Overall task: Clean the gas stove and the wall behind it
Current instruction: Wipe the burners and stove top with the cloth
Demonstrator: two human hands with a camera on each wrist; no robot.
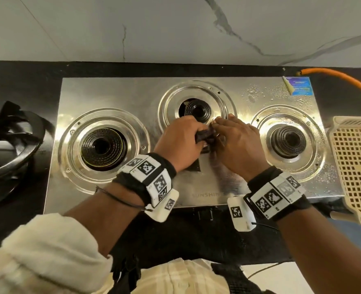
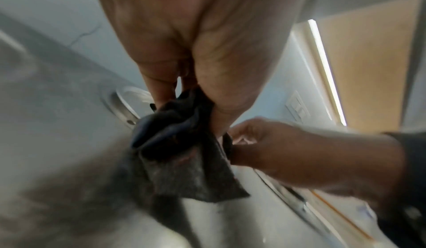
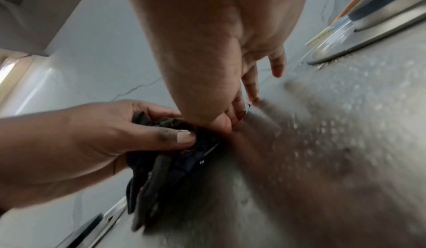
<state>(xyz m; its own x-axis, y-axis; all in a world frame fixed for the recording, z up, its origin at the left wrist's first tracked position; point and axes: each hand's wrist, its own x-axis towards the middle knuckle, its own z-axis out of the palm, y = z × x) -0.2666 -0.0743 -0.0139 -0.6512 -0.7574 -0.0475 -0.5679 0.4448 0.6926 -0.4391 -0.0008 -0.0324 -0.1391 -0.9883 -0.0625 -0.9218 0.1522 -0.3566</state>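
Stove (image 1: 132,92) steel, wet at right; marble wall (image 1: 154,28) behind.

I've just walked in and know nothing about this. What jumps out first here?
Two hands meet over the middle of a shiny steel three-burner gas stove: the left hand grips a dark cloth, and the right hand pinches its edge. Both wrists wear bands with black-and-white square markers. Water droplets speckle the stove's back right corner, near an orange gas hose.
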